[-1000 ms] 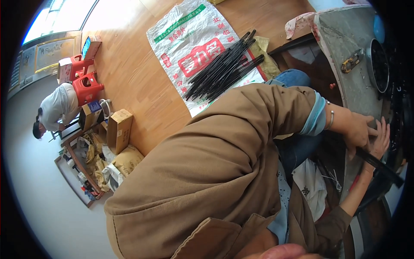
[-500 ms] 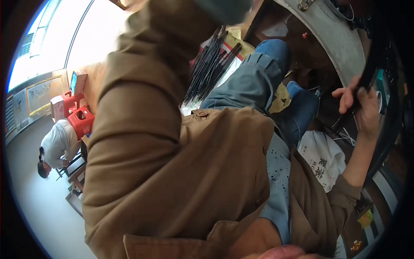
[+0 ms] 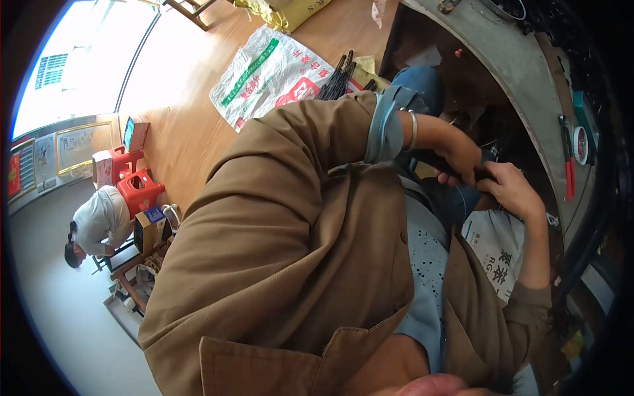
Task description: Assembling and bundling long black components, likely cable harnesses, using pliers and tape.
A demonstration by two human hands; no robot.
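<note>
My left hand [image 3: 461, 153], with a bracelet at its wrist, is closed around a dark narrow strip [image 3: 487, 173] above my lap. Close against it, my right hand [image 3: 514, 189] grips the same strip with bent fingers. Most of the strip is hidden by my hands, and what it is made of cannot be told. Beneath my hands are my legs in blue jeans [image 3: 464, 200]. Beyond my left sleeve, a bundle of similar long black strips [image 3: 338, 82] lies on a white woven sack [image 3: 264, 72], partly covered by my arm.
A curved grey worktop edge [image 3: 508, 79] runs along the right, carrying a red-handled tool [image 3: 570, 173] and a roll of tape [image 3: 580, 145]. A printed white bag [image 3: 492, 247] sits by my right forearm. At far left, a person [image 3: 102, 218] bends near red stools [image 3: 142, 188].
My left arm has come down from the upper middle, and its hand has joined the right at the strip. My right hand has shifted left and lower, uncovering the sack and wooden floor.
</note>
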